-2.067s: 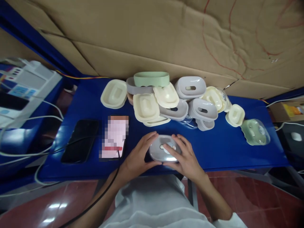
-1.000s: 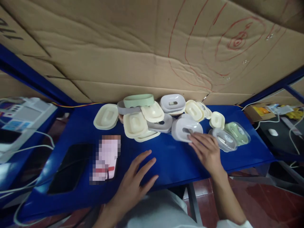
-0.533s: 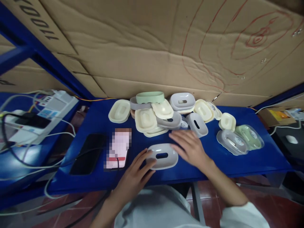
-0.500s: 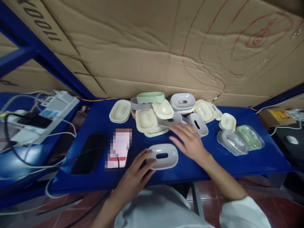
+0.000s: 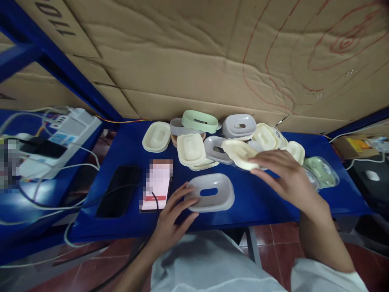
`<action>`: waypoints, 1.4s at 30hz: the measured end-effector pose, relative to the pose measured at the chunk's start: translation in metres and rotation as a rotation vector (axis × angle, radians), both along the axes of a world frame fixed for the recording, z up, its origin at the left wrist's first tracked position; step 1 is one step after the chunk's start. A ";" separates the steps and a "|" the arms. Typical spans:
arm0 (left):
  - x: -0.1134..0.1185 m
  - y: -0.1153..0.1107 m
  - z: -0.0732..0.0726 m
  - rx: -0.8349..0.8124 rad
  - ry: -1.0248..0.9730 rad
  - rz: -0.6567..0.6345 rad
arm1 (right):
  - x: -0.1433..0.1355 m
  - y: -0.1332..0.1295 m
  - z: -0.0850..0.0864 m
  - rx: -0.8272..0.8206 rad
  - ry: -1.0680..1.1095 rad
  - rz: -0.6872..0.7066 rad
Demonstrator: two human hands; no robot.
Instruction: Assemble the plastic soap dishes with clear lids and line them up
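Observation:
On the blue table in front of me lies a grey soap dish (image 5: 226, 196) with an oval slot in its floor. My left hand (image 5: 174, 213) grips its left end, with fingertips over the rim and thumb at the near side. My right hand (image 5: 281, 172) is closed on the edge of a cream soap dish tray (image 5: 238, 152), held tilted above the table. Behind that tray, a second grey soap dish (image 5: 214, 146) is partly covered. Left of it lies another cream tray (image 5: 191, 149), on top of other pieces.
At the back stand a green soap dish (image 5: 200, 121), a grey stack (image 5: 239, 125) and cream trays (image 5: 156, 136). Wrapped pieces (image 5: 326, 172) lie at the right. A lit phone (image 5: 158, 182), a dark phone (image 5: 118, 190) and a power strip (image 5: 71, 134) with cables are at the left.
My right hand has moved right and now holds a cream tray lifted from the pile. My left hand stays on the grey dish. The view has shifted slightly.

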State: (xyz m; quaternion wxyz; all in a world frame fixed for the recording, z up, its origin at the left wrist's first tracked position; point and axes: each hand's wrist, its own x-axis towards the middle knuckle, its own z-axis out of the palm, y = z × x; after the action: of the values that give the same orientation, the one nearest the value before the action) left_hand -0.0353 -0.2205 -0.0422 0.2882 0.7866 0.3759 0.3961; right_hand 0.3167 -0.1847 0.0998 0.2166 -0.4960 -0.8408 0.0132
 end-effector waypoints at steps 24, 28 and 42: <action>0.044 0.032 0.001 0.098 0.320 -0.276 | -0.029 -0.090 -0.140 -0.152 0.139 -0.071; 0.043 0.033 -0.007 0.125 0.383 -0.272 | -0.033 -0.091 -0.142 -0.128 0.102 -0.075; 0.027 0.020 -0.006 0.204 0.372 -0.133 | -0.029 -0.057 -0.115 -0.112 0.018 0.120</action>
State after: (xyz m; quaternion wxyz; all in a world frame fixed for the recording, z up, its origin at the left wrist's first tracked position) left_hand -0.0079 -0.2000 -0.0485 0.1583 0.8943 0.3277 0.2602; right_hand 0.2878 -0.2415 -0.0150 0.1948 -0.4557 -0.8651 0.0774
